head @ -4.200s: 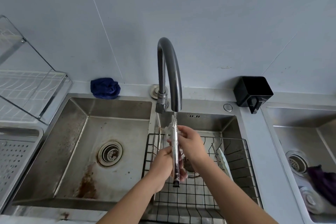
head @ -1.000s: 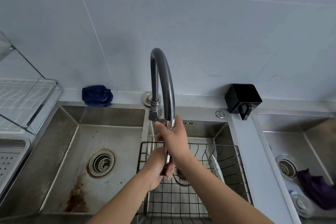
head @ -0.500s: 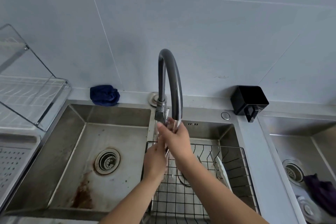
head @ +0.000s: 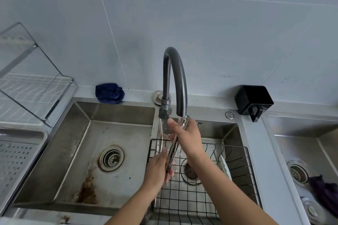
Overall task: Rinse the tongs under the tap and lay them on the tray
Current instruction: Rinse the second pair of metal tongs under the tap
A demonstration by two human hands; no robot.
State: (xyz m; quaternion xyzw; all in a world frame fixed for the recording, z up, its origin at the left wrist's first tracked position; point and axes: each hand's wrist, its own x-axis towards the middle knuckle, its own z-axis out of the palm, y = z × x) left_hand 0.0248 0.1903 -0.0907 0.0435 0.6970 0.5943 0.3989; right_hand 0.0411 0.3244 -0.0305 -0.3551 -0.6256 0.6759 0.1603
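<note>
the right hand is wrapped round the upper stretch of the tongs, thumb poking out toward eleven o'clock. the left hand grips the handle end, down at seven o'clock from it. half a second back the right hand sat hard up against the spout and hid the tips. now it has slipped a little lower, so the scalloped tips show at twelve o'clock above its knuckles, straight in the stream of water. i read that as rubbing along the arms while they rinse, so the rinse is still on and the move to the tray has not begun

the tongs are bare shiny metal with the arms pressed together. they slant from the tips under the tap down toward seven o'clock, wet and glinting, and i can't tell whether any dirt is left. they hang above the black wire basket in the right-hand basin, touching only the two hands. the perforated tray waits well apart at nine o'clock, past the left basin
</note>
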